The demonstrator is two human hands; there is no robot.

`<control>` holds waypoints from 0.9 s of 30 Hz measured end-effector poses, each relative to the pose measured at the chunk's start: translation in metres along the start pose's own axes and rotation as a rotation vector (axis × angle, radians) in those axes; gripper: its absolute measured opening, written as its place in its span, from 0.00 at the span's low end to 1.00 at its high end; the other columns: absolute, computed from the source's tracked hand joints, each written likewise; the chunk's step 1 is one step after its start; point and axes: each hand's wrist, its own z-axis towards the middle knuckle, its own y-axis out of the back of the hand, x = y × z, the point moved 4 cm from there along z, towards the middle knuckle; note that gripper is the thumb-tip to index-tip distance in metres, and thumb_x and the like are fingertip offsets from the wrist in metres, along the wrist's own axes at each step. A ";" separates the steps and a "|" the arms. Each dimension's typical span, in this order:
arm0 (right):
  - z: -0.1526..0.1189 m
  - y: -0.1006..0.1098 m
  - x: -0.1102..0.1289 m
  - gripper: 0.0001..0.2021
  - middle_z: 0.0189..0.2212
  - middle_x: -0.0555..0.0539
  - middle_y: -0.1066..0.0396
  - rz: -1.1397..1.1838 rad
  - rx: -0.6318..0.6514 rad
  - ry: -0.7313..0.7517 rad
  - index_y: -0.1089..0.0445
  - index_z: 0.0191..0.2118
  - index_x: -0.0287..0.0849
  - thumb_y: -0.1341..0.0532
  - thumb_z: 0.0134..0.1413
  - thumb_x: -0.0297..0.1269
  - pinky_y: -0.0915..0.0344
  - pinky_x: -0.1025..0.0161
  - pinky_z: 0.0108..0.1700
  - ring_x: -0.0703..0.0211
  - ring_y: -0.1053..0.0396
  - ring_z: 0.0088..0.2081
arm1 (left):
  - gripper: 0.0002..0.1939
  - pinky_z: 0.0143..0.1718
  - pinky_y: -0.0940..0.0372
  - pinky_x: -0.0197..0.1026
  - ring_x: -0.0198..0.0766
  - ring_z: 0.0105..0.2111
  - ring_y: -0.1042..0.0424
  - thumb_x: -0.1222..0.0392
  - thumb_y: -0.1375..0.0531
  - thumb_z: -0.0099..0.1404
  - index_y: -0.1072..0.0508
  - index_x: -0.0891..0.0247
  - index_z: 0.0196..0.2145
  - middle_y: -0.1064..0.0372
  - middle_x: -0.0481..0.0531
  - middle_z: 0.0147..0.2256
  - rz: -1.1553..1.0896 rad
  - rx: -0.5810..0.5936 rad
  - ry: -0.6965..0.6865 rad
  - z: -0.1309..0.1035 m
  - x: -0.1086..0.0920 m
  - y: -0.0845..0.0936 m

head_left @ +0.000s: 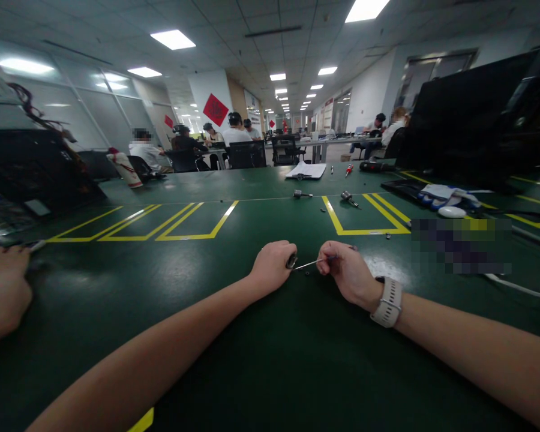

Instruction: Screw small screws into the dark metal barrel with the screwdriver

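My left hand (274, 264) is closed around a small round metal part (291, 260), of which only the dark end shows past the fingers. Between the fingertips of my right hand (345, 268) is a slim screwdriver (306, 264), its thin shaft slanting left and its tip by the end of that part. Whether the tip touches the part I cannot tell. The fingers hide most of the handle. A tiny dark ring (306, 273) lies on the green table (261, 372) just below the shaft.
Two metal cylinders with shafts (302, 194) (350, 198) lie farther back. Beyond are a clipboard (306, 171), a red-handled tool (349, 170) and a power drill (375, 166). A monitor (468, 114), gloves (450, 196) and mouse (452, 212) stand right. Another person's hand (2, 294) rests left.
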 end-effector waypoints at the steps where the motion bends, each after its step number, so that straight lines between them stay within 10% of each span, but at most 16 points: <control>1: 0.000 0.000 0.000 0.09 0.11 0.53 0.42 0.000 -0.002 0.002 0.36 0.14 0.41 0.43 0.40 0.33 0.49 0.64 0.24 0.64 0.44 0.18 | 0.04 0.30 0.43 0.38 0.36 0.28 0.37 0.67 0.46 0.59 0.34 0.63 0.27 0.36 0.48 0.27 0.002 0.000 0.001 0.000 0.000 0.000; 27: 0.000 -0.002 -0.001 0.07 0.29 0.49 0.29 -0.275 -0.059 0.040 0.31 0.32 0.41 0.38 0.46 0.38 0.40 0.58 0.42 0.57 0.32 0.37 | 0.06 0.25 0.45 0.36 0.32 0.24 0.38 0.60 0.41 0.56 0.34 0.63 0.26 0.36 0.46 0.24 -0.278 -0.244 0.412 -0.002 0.024 0.006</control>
